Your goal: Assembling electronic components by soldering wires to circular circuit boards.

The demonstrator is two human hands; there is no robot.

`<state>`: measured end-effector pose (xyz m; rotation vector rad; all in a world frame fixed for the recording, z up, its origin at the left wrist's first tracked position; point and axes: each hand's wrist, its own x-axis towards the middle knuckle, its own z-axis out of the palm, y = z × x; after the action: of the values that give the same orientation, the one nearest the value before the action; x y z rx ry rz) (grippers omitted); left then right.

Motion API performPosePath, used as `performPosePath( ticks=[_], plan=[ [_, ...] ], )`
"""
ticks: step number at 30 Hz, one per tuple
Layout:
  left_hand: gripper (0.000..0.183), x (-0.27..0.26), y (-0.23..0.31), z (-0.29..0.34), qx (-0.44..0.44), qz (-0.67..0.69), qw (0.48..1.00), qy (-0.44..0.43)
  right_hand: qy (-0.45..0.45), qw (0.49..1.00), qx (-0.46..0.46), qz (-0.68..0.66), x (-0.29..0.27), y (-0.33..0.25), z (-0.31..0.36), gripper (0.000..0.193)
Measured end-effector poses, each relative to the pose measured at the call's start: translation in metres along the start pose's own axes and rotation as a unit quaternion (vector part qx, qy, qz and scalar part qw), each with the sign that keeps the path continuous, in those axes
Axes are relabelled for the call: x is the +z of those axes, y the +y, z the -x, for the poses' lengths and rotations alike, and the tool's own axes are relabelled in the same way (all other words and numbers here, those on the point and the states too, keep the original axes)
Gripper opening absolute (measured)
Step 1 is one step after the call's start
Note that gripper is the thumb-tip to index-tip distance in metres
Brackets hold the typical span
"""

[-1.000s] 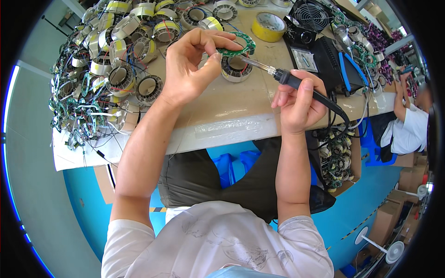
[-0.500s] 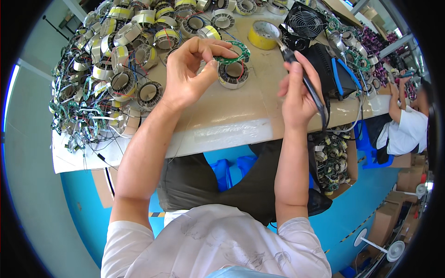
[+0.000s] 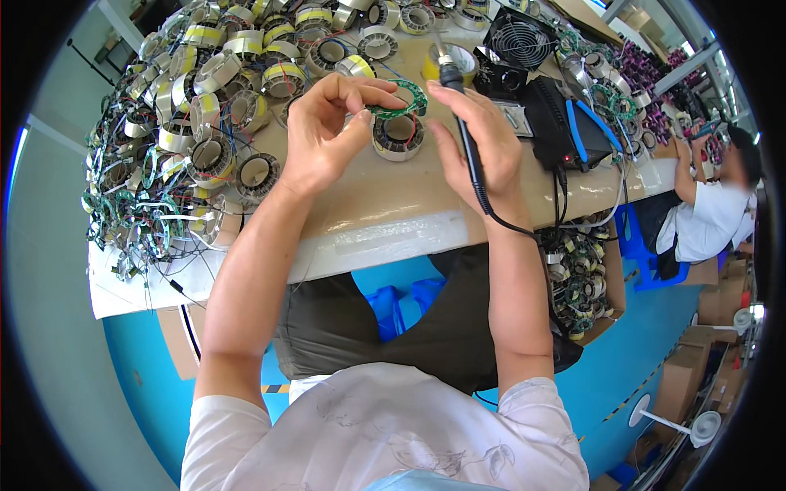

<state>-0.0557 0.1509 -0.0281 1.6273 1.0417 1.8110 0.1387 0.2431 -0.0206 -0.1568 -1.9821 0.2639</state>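
Note:
Between thumb and fingers, my left hand (image 3: pixel 321 139) pinches a green ring-shaped circuit board (image 3: pixel 421 101). The board is held just above a wire-wound motor stator (image 3: pixel 398 147) that stands on the table, with a red wire showing near its opening. In my right hand (image 3: pixel 491 155) is a black soldering iron (image 3: pixel 470 151), lying across the fingers with its metal tip pointing up and away. My right fingertips are close to the right edge of the board; whether they touch it I cannot tell.
A big heap of wired stators (image 3: pixel 217 74) covers the table's left side. Behind my right hand are a tape roll (image 3: pixel 465 62), a black fan (image 3: pixel 520 42), a black box (image 3: pixel 550 135) and blue-handled pliers (image 3: pixel 576 131). Another person (image 3: pixel 708 209) sits at the right.
My right hand has moved left with the soldering iron, toward the board, and its fingers have straightened. My left hand still holds the board. The view has shifted slightly.

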Motion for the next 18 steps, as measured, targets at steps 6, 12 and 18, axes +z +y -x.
performPosePath(
  ticks=[6,12,18],
  plan=[
    [0.010,0.001,-0.004,-0.003,0.008,0.027,0.999,-0.020,-0.008,0.999,-0.034,0.015,0.003,0.005,0.005,0.049],
    [0.011,0.010,-0.007,-0.004,0.022,0.040,0.999,-0.028,-0.005,0.996,-0.064,0.062,-0.008,-0.007,0.015,0.050],
    [0.003,0.028,0.003,0.003,0.012,-0.057,0.986,0.159,0.038,0.995,-0.016,0.096,-0.018,-0.016,0.040,0.051]
  ],
)
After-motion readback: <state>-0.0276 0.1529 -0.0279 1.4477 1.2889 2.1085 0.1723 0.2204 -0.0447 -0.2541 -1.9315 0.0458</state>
